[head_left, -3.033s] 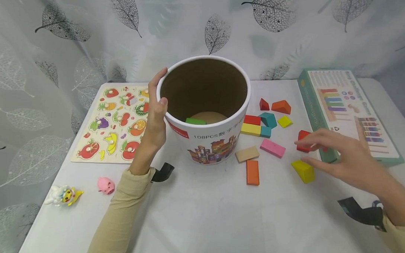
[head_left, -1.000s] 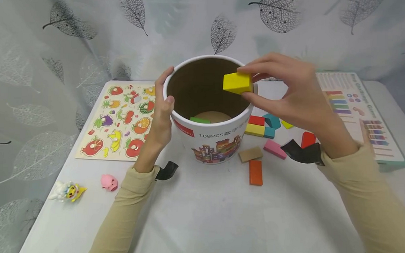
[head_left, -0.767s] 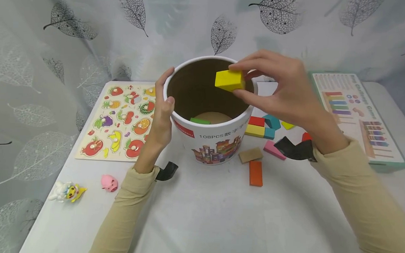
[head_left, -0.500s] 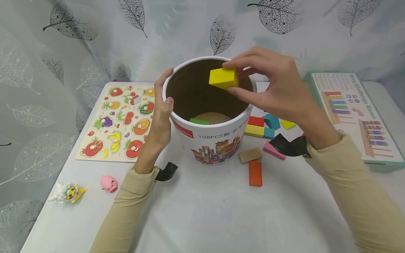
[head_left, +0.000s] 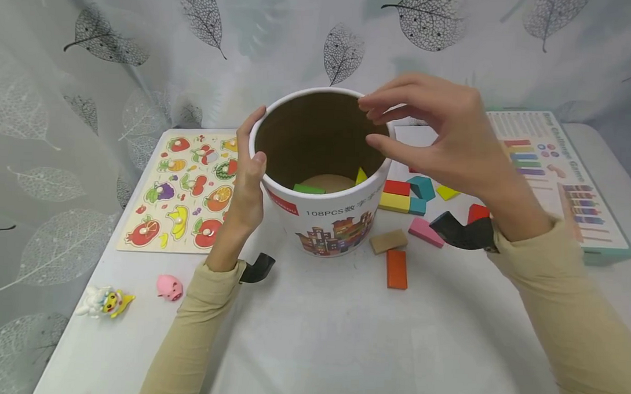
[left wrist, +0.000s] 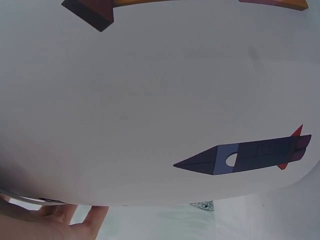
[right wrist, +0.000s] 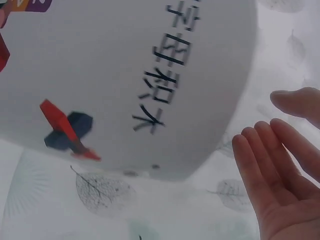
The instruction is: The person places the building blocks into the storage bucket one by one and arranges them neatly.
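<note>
A white bucket (head_left: 288, 225) printed with colourful buildings stands in the middle of the table. My left hand (head_left: 249, 189) grips its left rim, thumb outside toward me. In the left wrist view, the bucket wall (left wrist: 140, 100) fills most of the picture. Inside the bucket are a green block (head_left: 309, 189) and a yellow block (head_left: 361, 176), both partly hidden by the near rim. Over the right side of the rim hovers my right hand (head_left: 443, 132), fingers and thumb apart with nothing between them. The right wrist view shows that hand (right wrist: 280, 175) beside the bucket's lettered side.
Right of the bucket lie several loose blocks, among them a pink block (head_left: 426, 232), an orange block (head_left: 396, 269) and a wooden block (head_left: 389, 241). Behind them is a game box (head_left: 582, 183). A fruit puzzle board (head_left: 161, 212), toy pig (head_left: 169, 287) and figurine (head_left: 114, 302) lie left.
My right hand picked up the yellow block from the table, carried it left over the bucket and let it go inside. It has since drawn slightly right. My left hand stays on the rim.
</note>
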A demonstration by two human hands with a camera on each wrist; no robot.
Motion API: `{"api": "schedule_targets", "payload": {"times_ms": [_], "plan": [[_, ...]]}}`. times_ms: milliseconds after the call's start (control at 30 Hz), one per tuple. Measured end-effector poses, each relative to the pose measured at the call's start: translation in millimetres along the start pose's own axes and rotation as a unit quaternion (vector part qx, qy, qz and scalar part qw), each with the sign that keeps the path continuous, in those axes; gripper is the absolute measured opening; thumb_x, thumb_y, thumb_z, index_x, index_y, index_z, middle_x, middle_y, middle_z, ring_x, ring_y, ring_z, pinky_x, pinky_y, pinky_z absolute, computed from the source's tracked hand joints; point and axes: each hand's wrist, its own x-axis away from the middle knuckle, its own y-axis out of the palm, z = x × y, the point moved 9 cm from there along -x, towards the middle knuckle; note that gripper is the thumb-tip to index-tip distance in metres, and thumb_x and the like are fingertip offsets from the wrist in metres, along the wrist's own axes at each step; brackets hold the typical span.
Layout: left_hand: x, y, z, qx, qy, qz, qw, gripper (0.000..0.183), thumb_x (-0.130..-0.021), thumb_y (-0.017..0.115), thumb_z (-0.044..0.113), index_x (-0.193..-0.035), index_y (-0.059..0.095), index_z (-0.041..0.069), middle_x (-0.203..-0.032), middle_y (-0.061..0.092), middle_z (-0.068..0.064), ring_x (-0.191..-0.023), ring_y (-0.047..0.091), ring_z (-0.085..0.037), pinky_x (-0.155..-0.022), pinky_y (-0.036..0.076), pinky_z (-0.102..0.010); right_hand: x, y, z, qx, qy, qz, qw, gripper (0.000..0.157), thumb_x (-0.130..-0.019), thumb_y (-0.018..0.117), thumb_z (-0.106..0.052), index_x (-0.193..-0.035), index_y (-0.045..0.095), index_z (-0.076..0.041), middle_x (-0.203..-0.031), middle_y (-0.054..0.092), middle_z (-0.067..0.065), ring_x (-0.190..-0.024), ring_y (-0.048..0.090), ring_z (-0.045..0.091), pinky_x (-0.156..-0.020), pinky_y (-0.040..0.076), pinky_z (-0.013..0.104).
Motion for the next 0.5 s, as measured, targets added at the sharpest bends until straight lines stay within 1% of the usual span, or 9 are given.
{"api": "schedule_targets", "payload": {"times_ms": [67, 167, 267, 367, 500], "plan": [[-0.5, 0.0, 0.6, 0.003, 0.002, 0.001, 1.0000, 0.093, -0.080, 0.051, 0.075, -0.151, 0.024, 0.023, -0.146, 0.040, -0.005, -0.133, 0.040, -0.027, -0.108, 0.034, -0.060, 6, -9.1, -4, 0.020, 0.011, -0.002, 1.000, 0.048, -0.073, 0.079, 0.008, -0.119, 0.065, 0.005, -0.113, 0.067, 0.014, -0.105, 0.064, 0.008, -0.094, 0.050, 0.018], [-1.0, -0.4, 0.7, 0.005, 0.004, 0.004, 1.0000, 0.091, -0.081, 0.051, 0.074, -0.151, 0.024, 0.023, -0.146, 0.040, -0.004, -0.134, 0.040, -0.026, -0.109, 0.034, -0.060, 18, -21.2, -5, 0.056, 0.034, -0.001, 0.998, 0.051, -0.072, 0.080, 0.007, -0.120, 0.065, 0.002, -0.113, 0.066, 0.013, -0.105, 0.063, 0.002, -0.095, 0.048, 0.014], [-0.8, -0.5, 0.5, 0.005, 0.005, 0.005, 1.0000, 0.090, -0.081, 0.051, 0.073, -0.151, 0.025, 0.024, -0.146, 0.040, -0.003, -0.134, 0.040, -0.026, -0.109, 0.034, -0.059, 37, -27.3, 3, 0.083, 0.056, 0.000, 0.995, 0.057, -0.069, 0.083, 0.006, -0.123, 0.066, -0.004, -0.113, 0.067, 0.009, -0.105, 0.060, -0.006, -0.095, 0.044, 0.009], [-0.2, 0.2, 0.4, 0.005, 0.007, 0.003, 1.0000, 0.089, -0.081, 0.051, 0.073, -0.151, 0.025, 0.024, -0.146, 0.040, -0.004, -0.133, 0.039, -0.028, -0.109, 0.033, -0.060, 61, -26.4, 16, 0.090, 0.082, -0.003, 0.993, 0.061, -0.067, 0.084, 0.006, -0.123, 0.067, -0.009, -0.114, 0.068, 0.005, -0.104, 0.057, -0.010, -0.093, 0.042, 0.007], [-0.2, 1.1, 0.5, 0.007, 0.007, 0.000, 1.0000, 0.088, -0.082, 0.051, 0.072, -0.151, 0.025, 0.024, -0.146, 0.040, -0.004, -0.133, 0.039, -0.028, -0.109, 0.033, -0.059, 95, -16.5, 38, 0.075, 0.112, -0.014, 0.991, 0.063, -0.066, 0.084, 0.008, -0.123, 0.067, -0.011, -0.113, 0.068, 0.000, -0.102, 0.058, -0.007, -0.089, 0.042, 0.005]]}}
